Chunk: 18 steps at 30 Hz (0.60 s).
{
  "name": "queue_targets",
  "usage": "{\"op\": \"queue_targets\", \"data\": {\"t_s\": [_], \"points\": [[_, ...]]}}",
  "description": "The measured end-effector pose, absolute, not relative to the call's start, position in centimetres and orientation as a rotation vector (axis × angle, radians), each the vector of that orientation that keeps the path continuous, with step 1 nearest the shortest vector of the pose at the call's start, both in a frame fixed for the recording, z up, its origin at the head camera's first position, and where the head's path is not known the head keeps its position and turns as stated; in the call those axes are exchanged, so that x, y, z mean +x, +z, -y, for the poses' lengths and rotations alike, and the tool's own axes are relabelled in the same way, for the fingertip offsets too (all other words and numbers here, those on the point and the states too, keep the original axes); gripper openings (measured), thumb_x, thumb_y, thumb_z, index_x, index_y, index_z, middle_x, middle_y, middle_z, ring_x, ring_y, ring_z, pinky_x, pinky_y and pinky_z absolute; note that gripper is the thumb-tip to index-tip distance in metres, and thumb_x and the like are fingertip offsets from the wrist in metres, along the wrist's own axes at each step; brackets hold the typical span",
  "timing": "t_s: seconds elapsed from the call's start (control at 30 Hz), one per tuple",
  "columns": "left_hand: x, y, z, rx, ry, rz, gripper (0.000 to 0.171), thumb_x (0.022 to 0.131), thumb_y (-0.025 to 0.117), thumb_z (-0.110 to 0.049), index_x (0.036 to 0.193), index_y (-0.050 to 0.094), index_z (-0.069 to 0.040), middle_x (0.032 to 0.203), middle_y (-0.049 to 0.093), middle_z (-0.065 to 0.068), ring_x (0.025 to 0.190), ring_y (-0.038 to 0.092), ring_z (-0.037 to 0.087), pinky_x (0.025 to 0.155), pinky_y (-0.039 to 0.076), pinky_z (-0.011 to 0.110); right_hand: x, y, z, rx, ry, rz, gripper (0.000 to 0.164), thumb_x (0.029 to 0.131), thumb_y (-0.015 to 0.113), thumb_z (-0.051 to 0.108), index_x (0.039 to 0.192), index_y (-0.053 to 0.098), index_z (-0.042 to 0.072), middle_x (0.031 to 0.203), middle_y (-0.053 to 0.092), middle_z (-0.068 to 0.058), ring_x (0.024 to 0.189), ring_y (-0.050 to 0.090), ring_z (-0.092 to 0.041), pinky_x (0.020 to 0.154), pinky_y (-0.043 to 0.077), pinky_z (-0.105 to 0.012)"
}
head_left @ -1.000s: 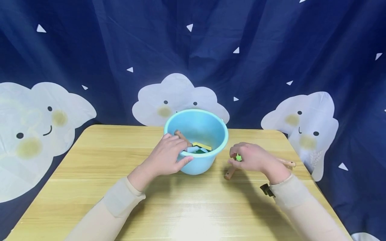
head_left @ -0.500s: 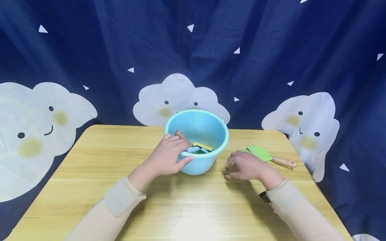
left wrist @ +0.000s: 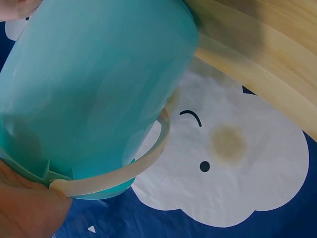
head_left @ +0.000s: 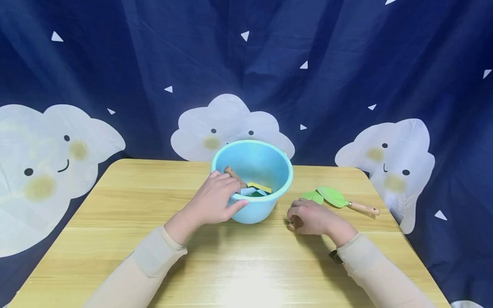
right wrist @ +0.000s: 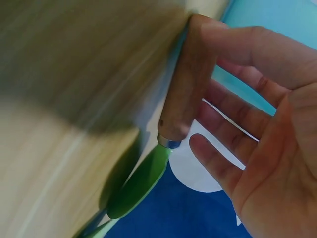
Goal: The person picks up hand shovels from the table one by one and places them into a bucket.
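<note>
My left hand [head_left: 209,199] grips the near left rim of a light blue bucket [head_left: 256,209], thumb outside and fingers over the edge. The bucket's side [left wrist: 99,89] and pale carrying handle [left wrist: 124,171] fill much of the left wrist view. Right of the bucket, my right hand [head_left: 313,216] pinches the wooden handle [right wrist: 185,84] of a green trowel. Its green blade [head_left: 313,196] shows beyond the hand. A second green trowel [head_left: 333,196] lies against it, its wooden handle [head_left: 363,208] pointing right.
Inside the bucket are a brown wooden handle [head_left: 235,176], a yellow piece [head_left: 259,187] and light blue and dark green parts. All stand on a wooden table [head_left: 115,205], with a dark blue cloud-print curtain [head_left: 146,51] behind its far edge.
The right hand has come down and slightly toward me onto the nearer trowel's wooden handle, uncovering the green blades. The left hand and bucket hold their place.
</note>
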<state>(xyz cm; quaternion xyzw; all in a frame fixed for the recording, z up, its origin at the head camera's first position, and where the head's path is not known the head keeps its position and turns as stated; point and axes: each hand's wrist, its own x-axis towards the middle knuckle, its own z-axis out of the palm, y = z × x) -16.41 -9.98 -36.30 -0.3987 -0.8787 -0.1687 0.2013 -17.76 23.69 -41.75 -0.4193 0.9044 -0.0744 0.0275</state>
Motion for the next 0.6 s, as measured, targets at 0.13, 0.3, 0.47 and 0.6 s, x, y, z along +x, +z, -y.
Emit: {"op": "queue_targets", "data": {"t_s": [0.13, 0.3, 0.47, 0.6], "points": [[-16.4, -36.3, 9.9, -1.112, -0.470, 2.458, 0.041, 0.095, 0.056, -0.050, 0.101, 0.068, -0.011, 0.101, 0.071, -0.001, 0.098, 0.061, 0.017, 0.082, 0.038, 0.038, -17.9, -42.3, -23.8, -1.318, -0.232, -2.805, 0.017, 0.080, 0.083, 0.019, 0.090, 0.069, 0.019, 0.088, 0.060, 0.011, 0.084, 0.053, -0.012, 0.080, 0.048, -0.036], [-16.3, -36.1, 9.9, -1.113, -0.457, 2.455, 0.042, 0.095, 0.056, -0.051, 0.102, 0.068, -0.011, 0.101, 0.071, -0.001, 0.098, 0.061, 0.017, 0.082, 0.038, 0.038, -18.1, -43.0, -23.7, -1.338, -0.226, -2.816, 0.014, 0.082, 0.080, 0.016, 0.086, 0.068, 0.021, 0.084, 0.058, 0.012, 0.080, 0.053, -0.011, 0.077, 0.048, -0.035], [-16.3, -36.1, 9.9, -1.118, -0.454, 2.450, 0.044, 0.096, 0.054, -0.052, 0.103, 0.068, -0.011, 0.101, 0.071, -0.001, 0.098, 0.060, 0.018, 0.080, 0.038, 0.037, -18.2, -43.4, -23.5, -1.345, -0.193, -2.821, 0.015, 0.082, 0.079, 0.012, 0.083, 0.067, 0.021, 0.081, 0.056, 0.011, 0.078, 0.052, -0.011, 0.076, 0.047, -0.035], [-16.3, -36.0, 9.9, -1.118, -0.460, 2.450, 0.044, 0.096, 0.053, -0.052, 0.102, 0.068, -0.011, 0.101, 0.071, -0.001, 0.097, 0.060, 0.017, 0.080, 0.037, 0.037, -18.3, -43.6, -23.3, -1.363, -0.184, -2.835, 0.019, 0.082, 0.078, 0.010, 0.079, 0.063, 0.021, 0.078, 0.053, 0.011, 0.075, 0.050, -0.011, 0.074, 0.046, -0.035]]}}
